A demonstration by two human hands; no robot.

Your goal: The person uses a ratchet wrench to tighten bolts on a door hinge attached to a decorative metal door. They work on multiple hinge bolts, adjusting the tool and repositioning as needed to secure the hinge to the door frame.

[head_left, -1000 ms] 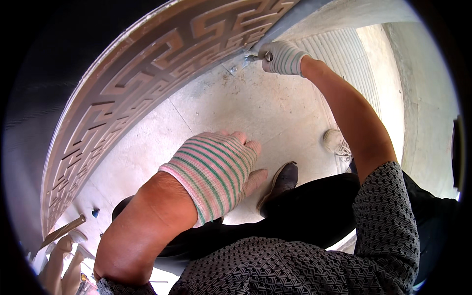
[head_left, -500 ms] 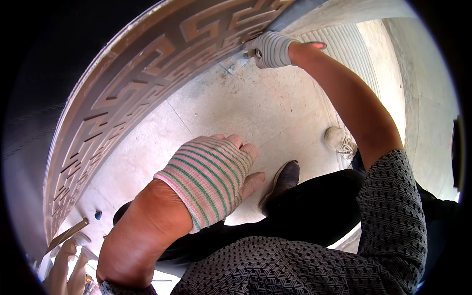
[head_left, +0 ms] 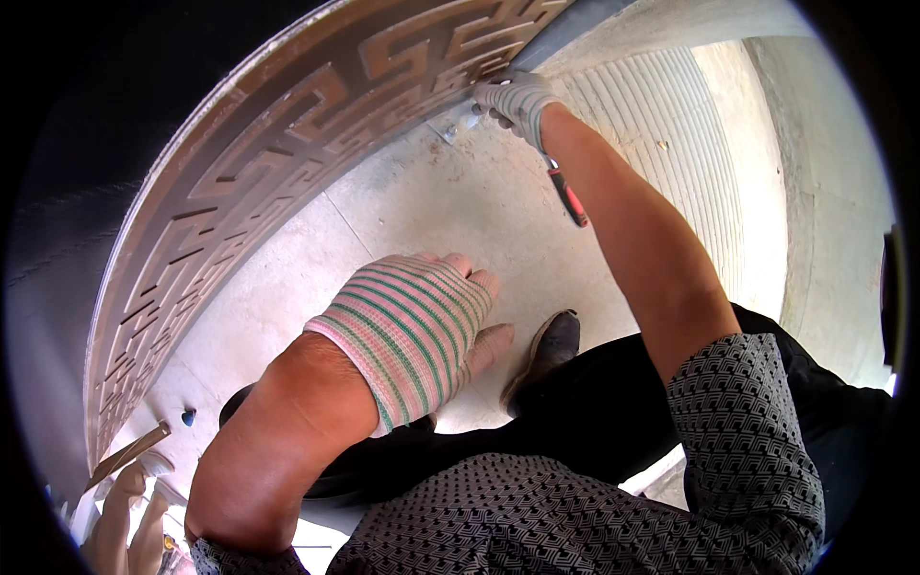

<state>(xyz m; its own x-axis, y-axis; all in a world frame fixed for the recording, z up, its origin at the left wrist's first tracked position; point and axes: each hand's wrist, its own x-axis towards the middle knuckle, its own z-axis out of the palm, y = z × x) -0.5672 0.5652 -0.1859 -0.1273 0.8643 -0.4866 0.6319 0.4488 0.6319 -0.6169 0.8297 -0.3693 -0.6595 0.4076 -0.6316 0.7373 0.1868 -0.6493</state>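
Observation:
At the foot of the brown panel (head_left: 230, 192), with its raised maze-like pattern, my right hand (head_left: 517, 103) wears a striped glove and is closed. From under its wrist sticks out a hand tool with a red-and-black handle (head_left: 567, 196) and a metal shank; the tool's head is hidden by the hand. A small metal bracket (head_left: 448, 131) lies on the floor beside that hand. My left hand (head_left: 412, 331), in a pink, green and white striped glove, hovers nearer to me, back upward. Its fingers are loosely bent with the thumb apart, and nothing shows in them.
A dark shoe (head_left: 546, 356) stands on the pale concrete floor (head_left: 431, 211). Ribbed concrete (head_left: 671, 134) runs along the right, below a grey wall (head_left: 834, 192). At the lower left are a wooden strip (head_left: 129, 455) and a small dark blue piece (head_left: 188, 417).
The tool's handle has swung from pointing right to pointing down toward me, and my right hand and forearm turned with it. A light shoe at right is no longer visible. My left hand barely moved.

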